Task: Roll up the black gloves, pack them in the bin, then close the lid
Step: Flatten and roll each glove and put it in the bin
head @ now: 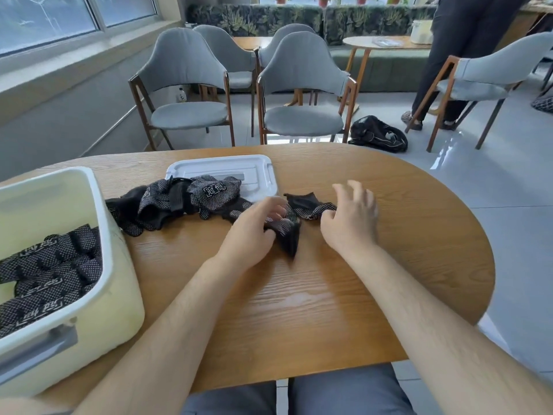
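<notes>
Mid-desk: left grip (251, 229) clamped on limp, light black dotted knit glove (288, 236); right grip (350, 217) apart, beside its other end. Take hold at ends.

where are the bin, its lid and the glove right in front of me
bin (119, 289): head view, on its pale outer side wall
lid (257, 167): head view, on a bare part of its white top
glove (288, 235): head view, on its bunched near end
</notes>
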